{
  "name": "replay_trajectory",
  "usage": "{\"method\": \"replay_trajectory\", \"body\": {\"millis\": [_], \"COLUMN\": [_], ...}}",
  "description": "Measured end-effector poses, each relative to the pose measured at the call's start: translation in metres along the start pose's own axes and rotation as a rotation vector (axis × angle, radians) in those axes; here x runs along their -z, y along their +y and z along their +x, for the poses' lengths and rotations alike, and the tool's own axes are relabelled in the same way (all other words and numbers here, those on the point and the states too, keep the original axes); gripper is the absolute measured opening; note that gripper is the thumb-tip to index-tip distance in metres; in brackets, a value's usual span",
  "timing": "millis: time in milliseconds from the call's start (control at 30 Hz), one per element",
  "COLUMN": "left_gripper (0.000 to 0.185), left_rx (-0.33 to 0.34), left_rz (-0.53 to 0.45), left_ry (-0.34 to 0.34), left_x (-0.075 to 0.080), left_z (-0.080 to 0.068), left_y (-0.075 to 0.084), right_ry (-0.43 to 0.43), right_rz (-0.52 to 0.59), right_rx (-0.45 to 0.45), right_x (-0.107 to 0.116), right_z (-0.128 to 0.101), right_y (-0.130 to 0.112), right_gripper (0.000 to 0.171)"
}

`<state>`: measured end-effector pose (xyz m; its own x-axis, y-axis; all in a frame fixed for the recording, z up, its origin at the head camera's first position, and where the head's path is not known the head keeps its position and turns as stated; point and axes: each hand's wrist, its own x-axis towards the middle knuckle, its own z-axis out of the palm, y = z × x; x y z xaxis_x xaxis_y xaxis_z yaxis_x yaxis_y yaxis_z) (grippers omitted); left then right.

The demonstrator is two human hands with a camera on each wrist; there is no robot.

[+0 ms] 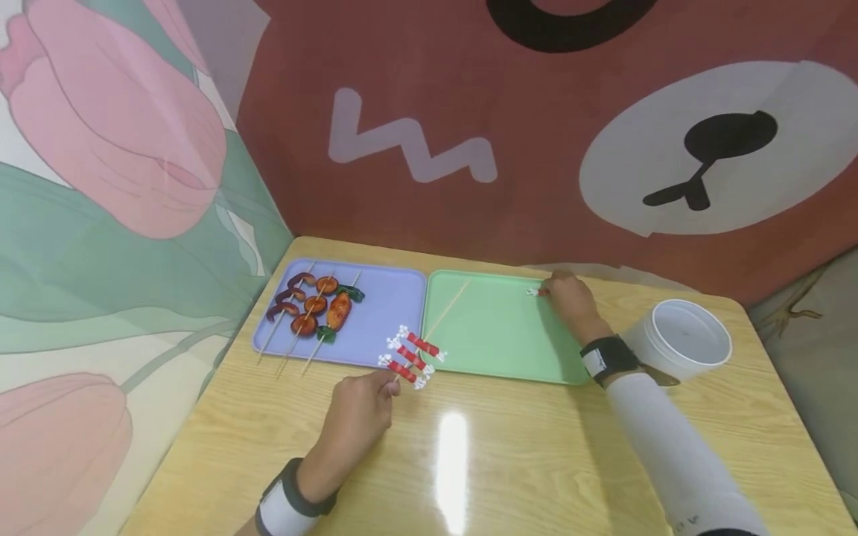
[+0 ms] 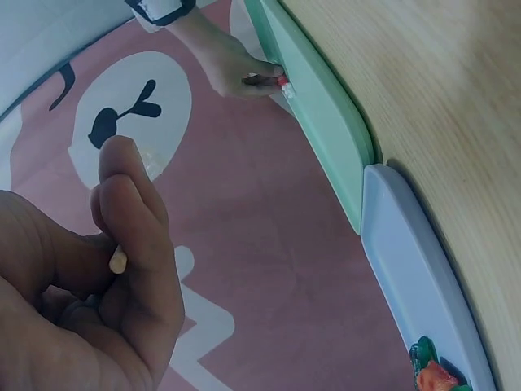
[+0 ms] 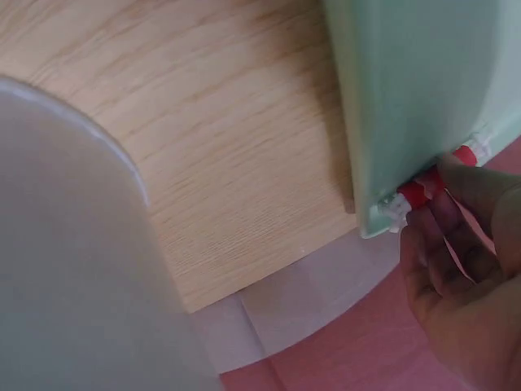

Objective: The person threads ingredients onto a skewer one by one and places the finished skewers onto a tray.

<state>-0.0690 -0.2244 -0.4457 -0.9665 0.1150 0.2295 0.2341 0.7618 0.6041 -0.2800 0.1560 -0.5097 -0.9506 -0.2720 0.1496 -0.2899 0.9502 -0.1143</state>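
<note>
Wooden counter (image 1: 509,454) carries both trays. Left hand (image 1: 358,413) pinches the thin, light skewer (image 1: 429,335) by its butt; right hand (image 1: 570,298) pinches a small red-and-white piece (image 1: 538,292), probably slippery, at the green tray (image 1: 509,350) far rim.

I see a wood-grain table (image 1: 523,461) with a glossy finish that throws back a bright streak of light. The green tray (image 1: 503,335) and purple tray (image 1: 395,305) look like smooth, matt plastic. The skewer (image 1: 445,314) is thin bare wood. The white tub (image 1: 684,339) seems plastic, though that view is soft.
</note>
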Motion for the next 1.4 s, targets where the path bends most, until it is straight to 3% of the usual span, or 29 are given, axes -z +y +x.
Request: {"method": "replay_trajectory", "body": {"millis": [167,267,467,667,900,1100,1400], "left_gripper": [0.015,0.015,0.010,0.004,0.004,0.010,0.015], "left_rx": [-0.001,0.003,-0.022,-0.075,-0.132,-0.146,-0.147], "left_rz": [0.002,0.013,-0.003,0.011,0.032,0.036,0.032], "left_ry": [-0.010,-0.018,-0.039,-0.039,-0.007,0.020,0.028], "left_x": [0.000,0.001,-0.002,-0.010,-0.012,-0.009,-0.006], "left_z": [-0.001,-0.001,0.000,0.000,0.003,0.006,0.005], "left_y": [0.003,0.003,0.006,0.010,0.016,0.016,0.017], "right_ry": [-0.008,-0.027,0.072,0.171,0.212,0.226,0.197], "right_rz": [-0.089,-0.079,0.186,0.518,0.783,0.885,0.933], "right_rx": [0.021,0.012,-0.016,-0.047,-0.052,-0.012,-0.090], "right_x": [-0.001,-0.002,0.012,0.057,0.107,0.119,0.122], "right_z": [-0.002,-0.003,-0.006,-0.013,-0.034,-0.041,-0.043], "right_y": [0.003,0.004,-0.012,-0.059,-0.106,-0.123,-0.125], "right_gripper": [0.013,0.015,0.017,0.027,0.026,0.024,0.024]}}
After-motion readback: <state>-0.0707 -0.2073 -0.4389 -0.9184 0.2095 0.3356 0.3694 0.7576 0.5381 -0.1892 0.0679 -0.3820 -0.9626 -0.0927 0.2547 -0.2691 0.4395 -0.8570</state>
